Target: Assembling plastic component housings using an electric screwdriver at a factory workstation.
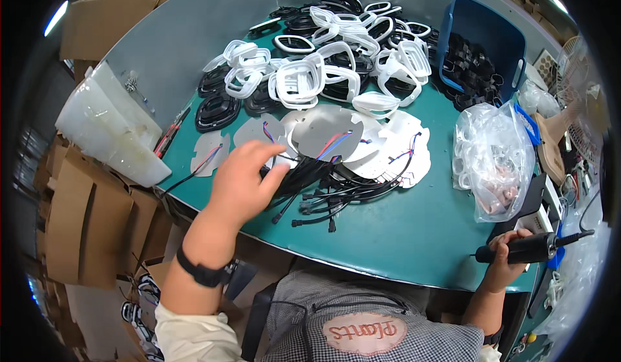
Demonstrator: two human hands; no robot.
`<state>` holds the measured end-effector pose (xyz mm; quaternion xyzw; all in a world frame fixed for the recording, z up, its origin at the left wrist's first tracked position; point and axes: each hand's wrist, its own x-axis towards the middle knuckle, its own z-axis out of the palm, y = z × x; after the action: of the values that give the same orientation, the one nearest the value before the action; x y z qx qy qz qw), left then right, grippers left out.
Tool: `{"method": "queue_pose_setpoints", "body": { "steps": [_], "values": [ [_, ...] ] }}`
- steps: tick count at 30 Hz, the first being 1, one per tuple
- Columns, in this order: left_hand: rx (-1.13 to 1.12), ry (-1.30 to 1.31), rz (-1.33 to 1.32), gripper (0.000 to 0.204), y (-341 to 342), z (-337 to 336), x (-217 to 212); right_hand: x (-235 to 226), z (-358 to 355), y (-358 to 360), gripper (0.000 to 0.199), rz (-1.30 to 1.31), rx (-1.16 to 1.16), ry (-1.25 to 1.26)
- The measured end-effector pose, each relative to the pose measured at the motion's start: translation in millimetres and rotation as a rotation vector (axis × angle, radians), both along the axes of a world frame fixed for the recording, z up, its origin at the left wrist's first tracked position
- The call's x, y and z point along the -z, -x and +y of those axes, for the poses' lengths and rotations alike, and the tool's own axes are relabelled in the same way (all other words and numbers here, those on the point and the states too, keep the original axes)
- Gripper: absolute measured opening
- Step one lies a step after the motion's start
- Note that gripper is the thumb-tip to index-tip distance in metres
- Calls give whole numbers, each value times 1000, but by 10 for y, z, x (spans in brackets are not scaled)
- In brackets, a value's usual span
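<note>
My right hand (503, 258) is wrapped round a black electric screwdriver (533, 249), held low at the right edge of the table; its thin bit points left. Over the left part of the table, my left hand (249, 177) has its thumb and index finger apart, with nothing visible held between them. Beside those fingertips lies a bundle of black cables (304, 177). The cables run from overlapping grey and white plates (323, 132) that carry red and blue wires. One grey plate (208, 152) with its own cable lies apart, left of my left hand.
Behind the plates, white plastic frames (301, 80) and black ring-shaped housings (217, 111) are heaped. A blue bin (482, 22) of black parts stands at the back right. In front of it sits a clear bag (495, 161). At left are a translucent container (113, 126) and cardboard boxes (84, 213).
</note>
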<state>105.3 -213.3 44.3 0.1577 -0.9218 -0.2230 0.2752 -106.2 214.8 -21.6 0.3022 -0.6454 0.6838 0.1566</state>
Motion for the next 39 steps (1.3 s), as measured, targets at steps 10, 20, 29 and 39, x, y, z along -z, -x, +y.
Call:
{"method": "queue_pose_setpoints", "body": {
  "steps": [10, 20, 29, 39],
  "values": [
    [-446, 219, -500, 32, 319, -948, -66, -14, 140, -44, 40, -6, 67, 87],
    [172, 362, -104, 34, 1514, -356, -195, -58, 36, -18, 40, 2, 86, 102],
    [110, 665, -386, 50, 2392, -537, 31, -44, 97, -73, 45, 22, 137, 143],
    [-43, 485, -435, 23, 1861, -1344, -208, -46, 111, -8, 48, -50, 106, 196]
  ]
}}
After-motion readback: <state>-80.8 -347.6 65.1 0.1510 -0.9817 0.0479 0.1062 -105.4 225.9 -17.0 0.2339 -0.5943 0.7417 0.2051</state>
